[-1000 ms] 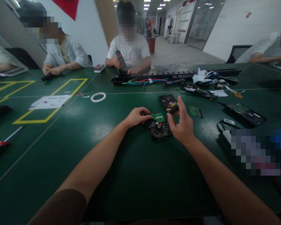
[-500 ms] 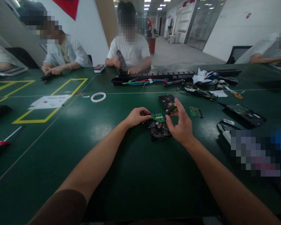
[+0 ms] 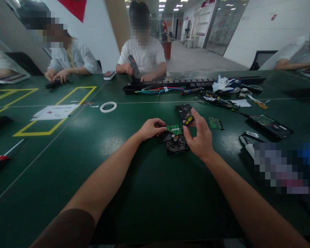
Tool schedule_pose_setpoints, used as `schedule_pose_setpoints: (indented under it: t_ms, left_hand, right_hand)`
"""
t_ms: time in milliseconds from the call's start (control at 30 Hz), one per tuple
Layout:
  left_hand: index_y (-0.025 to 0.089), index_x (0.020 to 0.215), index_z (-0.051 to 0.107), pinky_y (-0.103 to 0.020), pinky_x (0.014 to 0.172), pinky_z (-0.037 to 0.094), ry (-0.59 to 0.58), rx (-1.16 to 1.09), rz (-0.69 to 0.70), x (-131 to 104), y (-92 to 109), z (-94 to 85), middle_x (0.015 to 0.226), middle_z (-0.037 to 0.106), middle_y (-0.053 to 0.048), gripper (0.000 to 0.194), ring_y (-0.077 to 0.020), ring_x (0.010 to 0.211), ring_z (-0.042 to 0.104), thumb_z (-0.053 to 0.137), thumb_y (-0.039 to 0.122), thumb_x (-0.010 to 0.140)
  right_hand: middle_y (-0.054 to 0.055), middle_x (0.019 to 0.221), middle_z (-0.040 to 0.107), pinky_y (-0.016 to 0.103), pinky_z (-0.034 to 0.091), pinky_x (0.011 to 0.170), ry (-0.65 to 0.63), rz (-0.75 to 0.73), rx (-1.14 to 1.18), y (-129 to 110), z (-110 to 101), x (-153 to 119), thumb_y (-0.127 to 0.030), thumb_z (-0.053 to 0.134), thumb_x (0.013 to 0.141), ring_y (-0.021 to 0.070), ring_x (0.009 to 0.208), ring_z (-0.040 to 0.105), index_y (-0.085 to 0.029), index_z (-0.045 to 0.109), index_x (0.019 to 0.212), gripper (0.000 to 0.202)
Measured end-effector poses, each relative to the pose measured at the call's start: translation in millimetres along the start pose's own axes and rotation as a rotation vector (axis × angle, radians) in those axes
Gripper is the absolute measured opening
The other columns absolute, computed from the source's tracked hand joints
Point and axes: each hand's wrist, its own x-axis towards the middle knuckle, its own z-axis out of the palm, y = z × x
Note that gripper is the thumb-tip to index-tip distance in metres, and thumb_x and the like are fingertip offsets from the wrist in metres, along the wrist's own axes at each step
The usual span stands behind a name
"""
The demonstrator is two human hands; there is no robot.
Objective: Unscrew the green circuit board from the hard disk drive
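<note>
In front of me lies a dark hard drive (image 3: 176, 145) with a green circuit board (image 3: 174, 129) over its far end. My left hand (image 3: 153, 129) is closed, with thumb and fingers pinching the left edge of the board. My right hand (image 3: 200, 135) grips a small screwdriver (image 3: 188, 119) with a yellow and black handle, held over the board's right side. Its tip is hidden by the fingers. Just behind the screwdriver rests a second hard drive (image 3: 183, 111), partly covered by my right hand.
Right of my hand lie a loose circuit board (image 3: 216, 123) and another drive (image 3: 270, 125) with a cable. Tape (image 3: 108, 107), paper (image 3: 54, 112) and a red screwdriver (image 3: 1, 162) are leftward. Along the back stretches a long black rail (image 3: 193, 82), by a co-worker holding a power tool (image 3: 134, 65).
The screwdriver's handle has tilted and turned in my right hand, so its yellow end now faces me more. My left hand, the board and the drive stay in place.
</note>
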Motion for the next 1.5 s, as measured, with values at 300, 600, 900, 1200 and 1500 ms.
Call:
schedule_pose_setpoints:
  t_ms: [300,600,900,1200,1500]
  left_hand:
    - [0.017,0.108,0.071,-0.023,0.052,0.051,0.003,0.019,-0.009,-1.6,3.9,0.1,0.095,0.075,-0.005,0.03,-0.0087,0.058,0.062,0.083,0.033,0.086]
    - [0.017,0.108,0.07,-0.023,0.053,0.05,0.005,0.027,-0.009,-1.1,3.3,-0.9,0.091,0.074,-0.004,0.031,-0.0092,0.058,0.062,0.083,0.034,0.086]
    - [0.017,0.108,0.071,-0.024,0.053,0.05,-0.002,0.021,0.0,-2.0,3.3,-0.9,0.092,0.075,-0.004,0.03,-0.0096,0.058,0.062,0.083,0.033,0.085]
    - [0.016,0.107,0.07,-0.023,0.053,0.051,0.002,0.006,0.005,-0.9,2.9,0.2,0.091,0.074,-0.004,0.031,-0.0099,0.059,0.063,0.083,0.034,0.085]
    - [0.015,0.106,0.07,-0.022,0.053,0.05,0.007,-0.002,-0.013,-2.6,6.6,1.1,0.091,0.074,-0.004,0.027,-0.0089,0.059,0.062,0.082,0.029,0.086]
  right_hand:
    - [0.007,0.144,0.058,0.049,0.064,0.092,0.008,0.011,-0.002,-2.3,-2.3,1.1,-0.019,0.06,0.094,0.0266,0.108,0.066,-0.039,0.025,0.164,0.081]
    - [0.01,0.155,0.053,0.048,0.067,0.081,0.039,0.039,-0.036,2.1,1.8,-1.8,-0.027,0.064,0.094,0.0244,0.09,0.071,-0.035,0.025,0.163,0.08]
    - [0.011,0.143,0.063,0.054,0.064,0.098,0.001,0.056,0.037,1.0,0.7,-0.7,-0.024,0.06,0.096,0.028,0.105,0.074,-0.033,0.021,0.165,0.079]
    - [0.01,0.154,0.054,0.051,0.064,0.096,0.018,0.001,-0.01,0.9,0.6,-0.5,-0.023,0.061,0.095,0.0293,0.114,0.07,-0.036,0.022,0.165,0.081]
    - [0.011,0.14,0.063,0.052,0.063,0.094,0.054,0.022,-0.054,1.1,-0.1,1.2,-0.029,0.065,0.095,0.0234,0.089,0.07,-0.034,0.032,0.161,0.075]
